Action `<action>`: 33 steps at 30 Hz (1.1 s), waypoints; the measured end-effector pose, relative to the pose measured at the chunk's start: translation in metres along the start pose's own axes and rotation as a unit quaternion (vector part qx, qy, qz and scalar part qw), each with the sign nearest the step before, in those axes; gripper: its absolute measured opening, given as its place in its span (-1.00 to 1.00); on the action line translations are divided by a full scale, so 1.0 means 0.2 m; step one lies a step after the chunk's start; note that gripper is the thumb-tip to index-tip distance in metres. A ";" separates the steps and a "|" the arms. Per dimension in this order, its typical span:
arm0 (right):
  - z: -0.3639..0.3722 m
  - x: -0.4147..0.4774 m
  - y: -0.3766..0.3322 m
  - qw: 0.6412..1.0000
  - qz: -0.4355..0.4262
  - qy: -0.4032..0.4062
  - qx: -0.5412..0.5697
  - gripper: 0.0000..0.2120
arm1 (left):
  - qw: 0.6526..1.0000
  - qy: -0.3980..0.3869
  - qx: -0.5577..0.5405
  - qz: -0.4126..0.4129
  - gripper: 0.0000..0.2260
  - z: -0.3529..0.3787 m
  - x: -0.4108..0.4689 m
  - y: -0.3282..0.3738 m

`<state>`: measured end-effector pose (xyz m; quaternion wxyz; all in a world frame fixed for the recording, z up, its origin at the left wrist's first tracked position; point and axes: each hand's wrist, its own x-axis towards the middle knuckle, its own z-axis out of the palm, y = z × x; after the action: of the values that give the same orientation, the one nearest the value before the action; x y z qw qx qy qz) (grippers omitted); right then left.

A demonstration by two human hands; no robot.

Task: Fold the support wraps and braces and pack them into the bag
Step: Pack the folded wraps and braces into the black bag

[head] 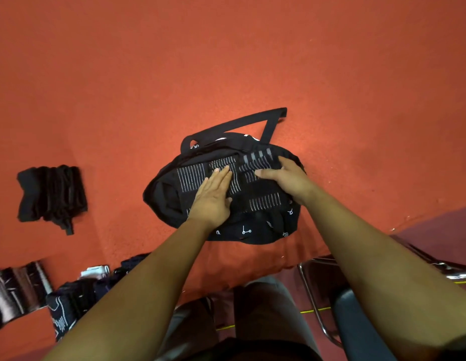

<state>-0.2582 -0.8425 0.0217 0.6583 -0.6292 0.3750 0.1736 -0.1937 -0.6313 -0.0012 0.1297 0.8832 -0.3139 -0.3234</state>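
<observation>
Centrally: one black bag (pixel 252 231) with small white printed symbols, lying flat on an orange-red surface (pixel 226 61). Its black shoulder strap (pixel 237 123) is looped out on the far side.

On the bag: one black striped support wrap (pixel 265 203) with rows of pale grey bars, spread across the bag's top.

Left hand (pixel 213 196): palm down on the wrap's middle, fingers straight and together, pressing flat and gripping nothing.

Right hand (pixel 286 178): at the wrap's right end, thumb laid along the top and fingers curled over the far edge, holding the fabric.

Well apart, to the left: one folded black wrap (pixel 52 194), ribbed, lying on the same surface and untouched.

Near edge, lower left: a heap of dark fabric pieces (pixel 70 303) with white print. The individual items cannot be told apart.

Lower right: a chrome-framed chair (pixel 315 308) with a dark blue seat, beside the person's legs.
</observation>
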 end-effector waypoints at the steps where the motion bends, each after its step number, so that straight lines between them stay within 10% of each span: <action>1: 0.01 0.01 0.01 0.999 0.006 -0.002 0.033 -0.77 | 0.999 -0.005 -0.030 -0.012 -0.43 -0.02 0.01 0.00; 7: 0.03 0.03 0.08 0.999 -0.021 0.038 0.004 -0.77 | 0.981 0.177 -0.060 0.051 -0.64 -0.08 0.04 0.18; 12: -0.05 -0.01 0.11 0.997 0.002 0.071 0.035 -0.61 | 0.995 0.053 -0.058 0.068 -0.36 0.06 0.10 0.24; 17: -0.14 0.01 0.22 0.912 -0.016 0.307 -0.271 -0.50 | 0.998 0.013 -0.041 0.048 -0.32 0.06 0.14 0.25; 26: -0.11 -0.07 0.32 0.944 0.087 0.268 -0.170 -0.68 | 0.997 -0.070 -0.016 0.027 -0.16 0.05 0.14 0.34; 30: -0.04 -0.20 0.38 0.946 0.243 0.208 0.061 -0.82 | 0.998 -0.061 -0.011 0.019 -0.17 0.08 0.15 0.35; 33: -0.02 -0.21 0.42 0.950 0.208 0.205 0.114 -0.87 | 0.998 -0.062 -0.006 0.016 -0.18 0.07 0.16 0.35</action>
<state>-0.3456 -0.8233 -0.0057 0.5838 -0.4803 0.6417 0.1296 -0.2182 -0.7059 0.0027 0.1206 0.8556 -0.3339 -0.3769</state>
